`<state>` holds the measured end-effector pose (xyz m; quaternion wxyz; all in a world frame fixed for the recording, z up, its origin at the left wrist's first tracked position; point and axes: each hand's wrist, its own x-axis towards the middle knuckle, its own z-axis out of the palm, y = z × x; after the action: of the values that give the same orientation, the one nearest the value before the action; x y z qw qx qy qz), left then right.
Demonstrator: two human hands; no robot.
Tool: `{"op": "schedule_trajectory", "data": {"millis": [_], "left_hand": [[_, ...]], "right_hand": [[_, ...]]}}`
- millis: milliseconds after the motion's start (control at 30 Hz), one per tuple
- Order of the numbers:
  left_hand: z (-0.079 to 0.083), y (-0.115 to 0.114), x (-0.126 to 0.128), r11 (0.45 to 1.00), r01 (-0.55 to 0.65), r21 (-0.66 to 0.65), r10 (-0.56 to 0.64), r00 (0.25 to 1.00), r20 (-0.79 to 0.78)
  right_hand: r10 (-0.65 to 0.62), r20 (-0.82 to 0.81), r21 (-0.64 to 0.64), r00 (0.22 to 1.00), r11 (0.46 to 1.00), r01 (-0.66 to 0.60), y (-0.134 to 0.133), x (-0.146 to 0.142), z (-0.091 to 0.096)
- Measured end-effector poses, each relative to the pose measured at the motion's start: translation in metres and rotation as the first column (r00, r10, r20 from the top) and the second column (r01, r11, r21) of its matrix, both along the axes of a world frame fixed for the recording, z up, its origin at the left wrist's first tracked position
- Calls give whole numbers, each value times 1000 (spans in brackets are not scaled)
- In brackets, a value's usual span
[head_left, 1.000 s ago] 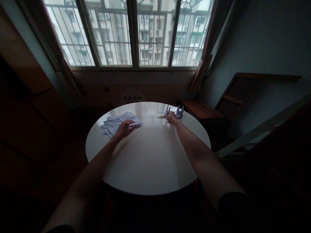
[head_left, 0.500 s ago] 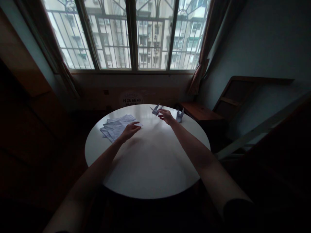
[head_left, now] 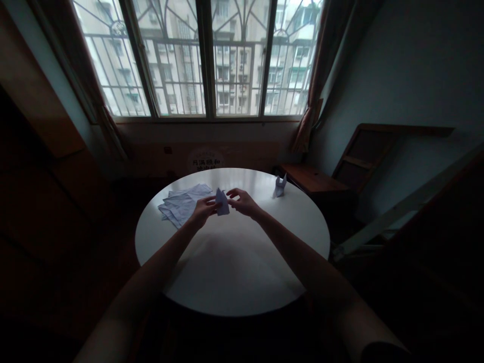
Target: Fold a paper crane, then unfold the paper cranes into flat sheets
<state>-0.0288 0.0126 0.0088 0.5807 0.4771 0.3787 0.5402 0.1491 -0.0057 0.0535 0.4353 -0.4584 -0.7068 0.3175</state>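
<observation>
Over the far middle of the round table, my left hand (head_left: 204, 209) grips a folded paper crane (head_left: 222, 203) between thumb and fingers. The crane is pale, tilted up, with a pointed top. My right hand (head_left: 242, 202) is just to the right of it, fingers apart and curved toward the paper; whether a fingertip touches it I cannot tell. A second paper crane (head_left: 280, 186) stands near the far right edge of the table. To the left, partly behind my left hand, lies a spread pile of creased paper sheets (head_left: 179, 204).
The white round table (head_left: 234, 272) fills the middle of the view. Beyond it are a low wall with a lettered box (head_left: 242, 154) and a barred window (head_left: 238, 75). A low wooden cabinet (head_left: 313, 179) stands at the right, near a leaning wooden frame (head_left: 363, 154).
The paper crane that stood at the far side beside my right hand is now nearer, in my left hand. My right hand has moved left and closer; the view has tipped slightly upward.
</observation>
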Motion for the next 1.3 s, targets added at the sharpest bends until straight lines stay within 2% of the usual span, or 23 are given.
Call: {"op": "schedule_trajectory", "data": {"millis": [33, 67, 133, 333, 533, 633, 767, 933, 1167, 1233, 1300], "left_hand": [[0, -1, 1, 1000, -29, 11, 29, 999, -16], [0, -2, 1, 998, -51, 24, 52, 998, -29], [1, -6, 4, 998, -44, 52, 47, 998, -45], [4, -15, 12, 988, 150, 37, -150, 989, -19], [-4, -14, 8, 968, 250, 18, -249, 968, -42], [-3, -15, 7, 968, 249, 12, -248, 968, -45], [3, -19, 6, 967, 255, 21, -254, 966, -48], [5, -21, 3, 952, 305, -9, -304, 946, -111], [4, -15, -1, 966, 259, 21, -257, 963, -83], [4, -14, -1, 970, 243, 30, -240, 967, -81], [4, -13, 0, 974, 222, 40, -218, 973, -78]], "right_hand": [[-66, -8, 87, 998, 994, 66, -3, -3, -4], [-74, -4, 130, 997, 989, 74, -6, -6, -8], [-15, 47, 126, 999, 992, 9, -12, -12, -19], [-15, 85, 263, 996, 965, -8, -16, -13, -52], [36, 90, 200, 995, 978, -53, -5, 3, -70], [68, 89, 181, 994, 980, -83, -2, 4, -72], [61, -32, 133, 998, 989, -56, 0, 3, -67], [152, -172, 16, 973, 988, -151, 2, 4, -60], [108, -311, -91, 944, 985, -143, 5, 8, -57], [113, -322, -98, 940, 983, -152, 7, 8, -58], [101, -315, -52, 944, 991, -124, 6, 9, -60]]}}
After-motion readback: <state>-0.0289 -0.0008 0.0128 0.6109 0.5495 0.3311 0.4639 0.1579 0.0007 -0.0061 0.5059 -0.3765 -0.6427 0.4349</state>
